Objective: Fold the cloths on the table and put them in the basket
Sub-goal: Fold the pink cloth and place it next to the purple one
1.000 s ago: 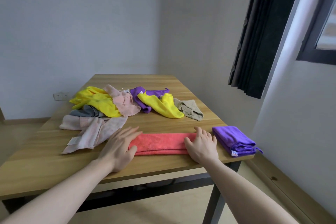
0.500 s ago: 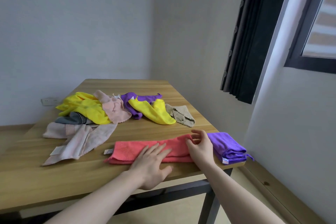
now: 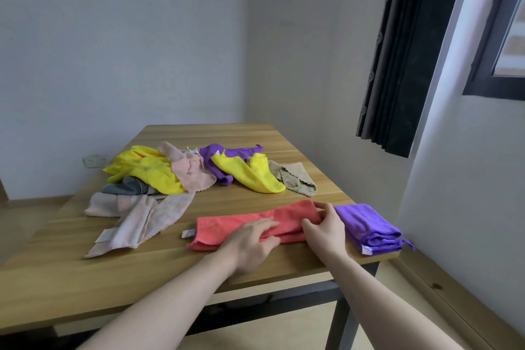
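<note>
Coral-red, the cloth lies as a long folded strip near the front edge of the wooden table, directly under both hands. The left hand rests palm down on the strip's middle, fingers straight and spread flat across the fabric, pressing it to the tabletop. The right hand is at the strip's right end, where its thumb and curled fingers pinch the end of the cloth and lift it slightly off the wood. Both forearms reach in from the lower edge of the view, bare, angled toward each other.

The strip runs left to right, slightly slanted, with a small white label sticking out at its left end; its surface looks like soft terry, doubled lengthwise.

Just beside the right hand, a folded purple cloth sits at the table's right front corner. Farther back lies a loose heap: yellow cloths, pale pink cloths, a grey cloth, another purple cloth and a beige cloth.
</note>
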Demonstrator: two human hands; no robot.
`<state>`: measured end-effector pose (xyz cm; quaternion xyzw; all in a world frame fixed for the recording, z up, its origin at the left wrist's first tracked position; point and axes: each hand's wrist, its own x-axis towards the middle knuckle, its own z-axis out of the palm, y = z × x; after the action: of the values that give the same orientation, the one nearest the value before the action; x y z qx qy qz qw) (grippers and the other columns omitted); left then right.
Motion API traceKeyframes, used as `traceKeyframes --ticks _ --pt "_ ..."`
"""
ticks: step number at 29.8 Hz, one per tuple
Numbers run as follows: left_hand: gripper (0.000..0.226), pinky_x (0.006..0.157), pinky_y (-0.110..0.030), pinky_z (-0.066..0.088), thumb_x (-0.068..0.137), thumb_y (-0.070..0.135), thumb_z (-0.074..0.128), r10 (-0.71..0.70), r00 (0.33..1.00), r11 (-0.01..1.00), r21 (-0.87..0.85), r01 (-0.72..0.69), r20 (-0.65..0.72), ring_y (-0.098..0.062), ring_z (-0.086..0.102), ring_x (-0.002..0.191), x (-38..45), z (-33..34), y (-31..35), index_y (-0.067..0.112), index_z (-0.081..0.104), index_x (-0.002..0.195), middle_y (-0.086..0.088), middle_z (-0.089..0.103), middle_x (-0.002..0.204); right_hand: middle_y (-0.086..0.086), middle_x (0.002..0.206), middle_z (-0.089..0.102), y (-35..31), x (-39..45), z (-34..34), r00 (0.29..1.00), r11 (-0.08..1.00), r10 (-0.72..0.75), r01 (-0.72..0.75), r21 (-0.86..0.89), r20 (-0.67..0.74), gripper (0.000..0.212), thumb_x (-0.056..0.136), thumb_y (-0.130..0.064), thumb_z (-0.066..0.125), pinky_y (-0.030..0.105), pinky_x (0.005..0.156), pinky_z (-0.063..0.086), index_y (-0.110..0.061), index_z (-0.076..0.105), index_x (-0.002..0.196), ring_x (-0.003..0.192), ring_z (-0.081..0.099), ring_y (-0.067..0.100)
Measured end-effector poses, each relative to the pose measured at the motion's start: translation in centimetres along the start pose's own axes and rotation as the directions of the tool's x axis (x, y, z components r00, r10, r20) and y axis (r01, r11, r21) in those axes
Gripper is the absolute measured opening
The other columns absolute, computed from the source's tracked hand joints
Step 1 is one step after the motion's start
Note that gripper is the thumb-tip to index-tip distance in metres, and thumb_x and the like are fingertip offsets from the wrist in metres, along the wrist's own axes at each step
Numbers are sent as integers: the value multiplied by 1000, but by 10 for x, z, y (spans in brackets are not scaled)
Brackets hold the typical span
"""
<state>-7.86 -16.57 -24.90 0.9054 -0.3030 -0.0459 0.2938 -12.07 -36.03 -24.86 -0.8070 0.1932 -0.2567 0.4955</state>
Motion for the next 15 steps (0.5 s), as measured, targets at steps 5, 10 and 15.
traceKeyframes --ticks 5,10,15 --pt "47 112 -27 36 85 45 50 -70 957 996 33 82 -281 -9 47 134 -8 -32 -33 33 63 128 15 59 139 -13 98 66 4 3 -7 994 989 28 -12 149 -106 41 80 -7 62 33 90 55 -22 61 119 90 63 0" --pt "56 119 -35 30 93 56 49 -196 955 952 192 240 -222 -12 38 142 -24 -38 -69 34 49 144 14 46 153 -14 95 61 2 2 -6 990 979 52 -26 200 -128 43 83 -12 67 30 88 52 -21 60 124 88 60 -3" --pt "56 113 -38 34 85 68 51 -190 951 968 115 223 -244 -11 43 131 -31 -35 -70 42 53 135 21 49 138 -11 99 65 3 3 -8 989 966 103 -73 250 -109 45 81 -10 67 32 92 54 -25 61 123 93 63 0"
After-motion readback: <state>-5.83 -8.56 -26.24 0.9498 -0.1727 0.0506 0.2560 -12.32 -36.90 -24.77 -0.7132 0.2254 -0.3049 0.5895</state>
